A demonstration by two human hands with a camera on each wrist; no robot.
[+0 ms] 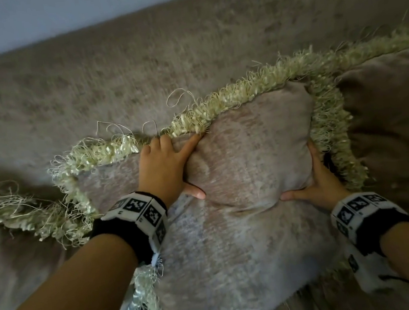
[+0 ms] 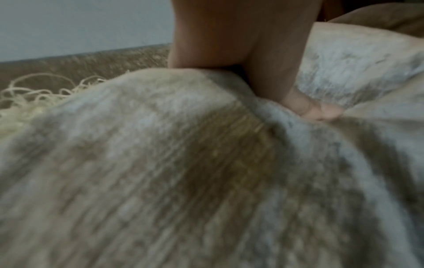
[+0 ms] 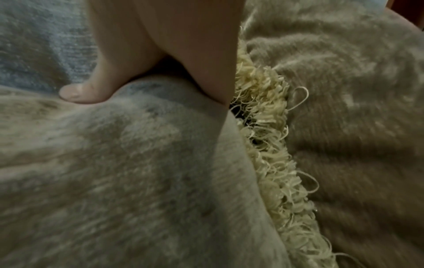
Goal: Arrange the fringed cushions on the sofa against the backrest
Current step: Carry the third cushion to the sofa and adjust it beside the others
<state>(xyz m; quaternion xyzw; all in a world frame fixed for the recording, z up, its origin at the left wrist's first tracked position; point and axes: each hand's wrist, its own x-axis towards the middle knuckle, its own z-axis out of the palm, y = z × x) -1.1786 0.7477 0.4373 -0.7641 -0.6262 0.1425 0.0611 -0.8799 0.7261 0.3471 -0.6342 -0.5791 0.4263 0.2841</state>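
A brown plush sofa (image 1: 187, 61) fills the head view, its backrest (image 1: 209, 38) running from 9 o'clock up to 2 o'clock under a strip of pale wall (image 1: 27, 19). Against that backrest leans the central fringed cushion (image 1: 239, 176), pale taupe, its top edge of cream fringe (image 1: 218, 106) touching the upholstery and rising toward 1 o'clock. At 3 o'clock a second, darker cushion (image 1: 394, 118) lies just beside it, the two fringes meeting along the shared edge with no gap between them; the right wrist view shows that seam of fringe (image 3: 266, 137) pressed between the two fabrics. At 9 o'clock the frayed fringe of a third cushion (image 1: 19, 211) touches the central cushion's lower left corner, while a stretch of bare backrest opens above it toward 10 o'clock. The left hand (image 1: 164, 170) grasps the central cushion near its top edge, fingers curled over the fringe line and thumb dug into the face; the left wrist view shows the thumb (image 2: 316, 108) sunk in a fold. The right hand (image 1: 318, 187) clasps the cushion's right edge at 4 o'clock, thumb (image 3: 78, 92) pressed into the front, the fingers tucked behind beside the fringe. Marker-printed wristbands (image 1: 138, 212) wrap both wrists.
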